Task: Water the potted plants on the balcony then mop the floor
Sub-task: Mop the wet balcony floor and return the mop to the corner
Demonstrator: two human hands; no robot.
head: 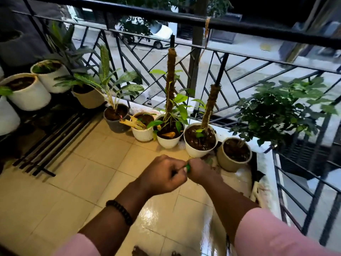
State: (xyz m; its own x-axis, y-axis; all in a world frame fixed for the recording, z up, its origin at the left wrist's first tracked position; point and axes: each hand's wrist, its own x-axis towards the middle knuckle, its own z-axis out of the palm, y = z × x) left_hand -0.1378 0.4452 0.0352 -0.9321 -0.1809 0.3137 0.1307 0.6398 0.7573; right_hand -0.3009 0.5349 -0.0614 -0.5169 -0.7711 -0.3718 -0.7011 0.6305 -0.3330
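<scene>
Pinching sm. green item (188, 167) w/ both hands' fingers (177, 173), beside pots (200, 143).

2 bare forearms, pink sleeves

A black beaded bracelet (120, 211) is worn on the left wrist; both pink sleeves (273, 235) are pushed up.

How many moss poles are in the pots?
2. One moss pole stands in the white pot mid-row; the other moss pole stands in the larger white pot just right of it. Foliage might hide others.
</scene>
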